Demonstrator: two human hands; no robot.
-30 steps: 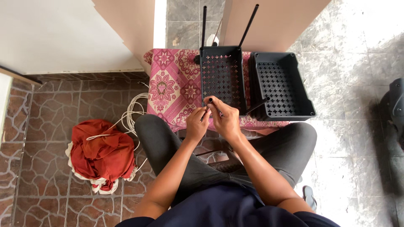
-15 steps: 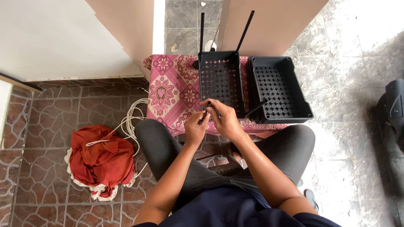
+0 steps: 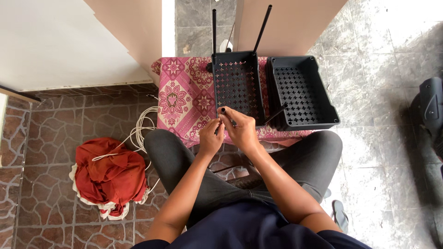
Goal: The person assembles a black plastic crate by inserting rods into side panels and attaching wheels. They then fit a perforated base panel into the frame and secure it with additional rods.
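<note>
Pinching a slim black rod (image 3: 223,112) between both hands, left hand (image 3: 211,138) and right hand (image 3: 241,130) gripped its tip; it looked light, stiff, best held near the end.

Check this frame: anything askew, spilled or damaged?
Nothing looks damaged or spilled. The left tray has two rods upright at its far corners and both hands at its near corner; the right tray has none. A red cloth lies bunched on the floor.

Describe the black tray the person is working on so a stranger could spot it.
Find the pink patterned cloth by the wall. Two black perforated trays sit there; it is the left tray, nearest both hands. Unlike the right tray, it has two thin black rods rising from its far corners.
</note>
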